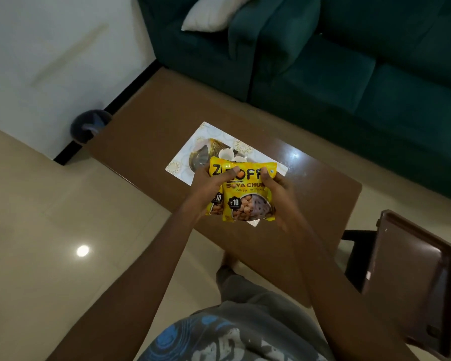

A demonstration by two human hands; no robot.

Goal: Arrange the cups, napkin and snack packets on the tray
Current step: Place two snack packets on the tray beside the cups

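You are holding two yellow snack packets (248,196) up in the air with both hands, over the brown table (146,131). Your left hand (210,185) is gripping the left side of the pair, its thumb curling over the front near the top. Your right hand (280,187) is gripping the right side, its thumb likewise pressing on the front. The packets are overlapping, one lying in front and the other peeking out behind it on the left. Just beyond them, the white patterned tray (206,132) is sitting on the table, partly hidden by the packets. Two white cups (224,153) are standing on it, beside a gold and silver item that is showing too unclearly to name. A green sofa (349,74) is standing along the far side, a dark bin (89,125) is sitting at the far left, and a brown chair (412,269) is standing at the near right.
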